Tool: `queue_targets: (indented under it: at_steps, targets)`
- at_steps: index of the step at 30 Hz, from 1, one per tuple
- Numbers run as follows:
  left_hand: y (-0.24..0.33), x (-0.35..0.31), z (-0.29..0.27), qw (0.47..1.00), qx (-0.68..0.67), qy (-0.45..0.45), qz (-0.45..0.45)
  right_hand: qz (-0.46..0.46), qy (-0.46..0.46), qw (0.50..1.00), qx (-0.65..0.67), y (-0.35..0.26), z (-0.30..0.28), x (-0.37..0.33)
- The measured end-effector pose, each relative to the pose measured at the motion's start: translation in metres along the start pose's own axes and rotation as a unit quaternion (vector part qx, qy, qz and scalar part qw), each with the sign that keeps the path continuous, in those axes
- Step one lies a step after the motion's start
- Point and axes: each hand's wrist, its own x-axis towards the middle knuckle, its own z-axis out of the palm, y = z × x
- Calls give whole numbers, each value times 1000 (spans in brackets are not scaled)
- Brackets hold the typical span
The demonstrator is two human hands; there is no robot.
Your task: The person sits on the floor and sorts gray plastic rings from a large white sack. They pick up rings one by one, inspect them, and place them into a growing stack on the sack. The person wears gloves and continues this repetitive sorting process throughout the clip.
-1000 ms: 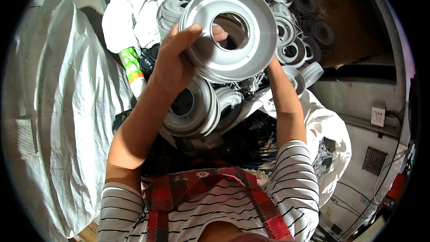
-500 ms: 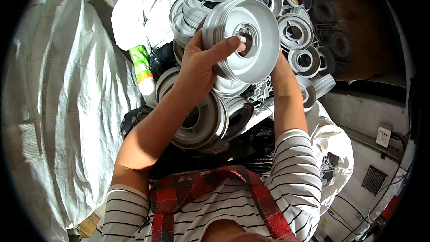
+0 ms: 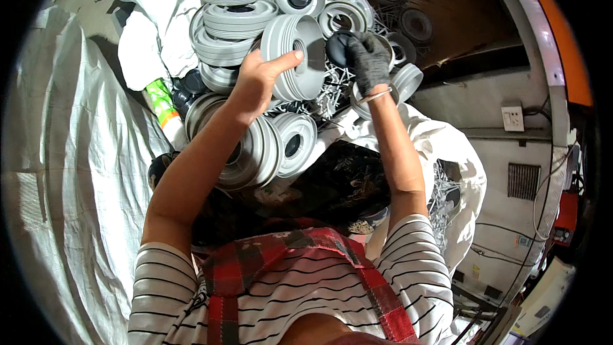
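Observation:
My bare left hand [image 3: 257, 84] grips a grey ribbed plastic ring [image 3: 313, 71], its thumb reaching into the central hole. The ring is tilted, its wide open side turned right. To the right of it, my right hand [image 3: 372, 67], in a dark grey glove, holds a black round cap [image 3: 338, 50] in closed fingers. The cap and the ring are a small gap apart. Below the cap lies a heap of thin grey plastic sprue pieces [image 3: 333, 92]. Similar grey rings [image 3: 240, 20] are stacked just beyond my left hand.
More grey rings [image 3: 297, 144] lie nearer my lap, and several others sit at the far right. A large white woven sack [image 3: 70, 172] fills the left side. A white bag [image 3: 469, 166] with sprue scraps hangs at right, near a wall socket [image 3: 512, 119].
My right hand has come out from behind the ring to its right side, and its black cap now shows. The ring has turned more sideways. The whole view has shifted.

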Motion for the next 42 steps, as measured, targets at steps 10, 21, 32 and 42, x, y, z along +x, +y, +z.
queue_targets:
  at_steps: [10, 21, 32, 42]
  targets:
    - [4, -21, 1, 975, 216, -40, 12, -122, -174, 920, -329, -55, 21, -60]
    - [9, -20, 5, 961, 268, -60, -33, -215, -200, 921, -256, -40, 11, -67]
    - [-6, -17, 0, 769, 560, -214, 221, 74, -238, 885, 392, 32, -10, -47]
    - [-4, -26, -7, 823, 510, -205, 145, -166, -191, 963, -96, -7, 2, -59]
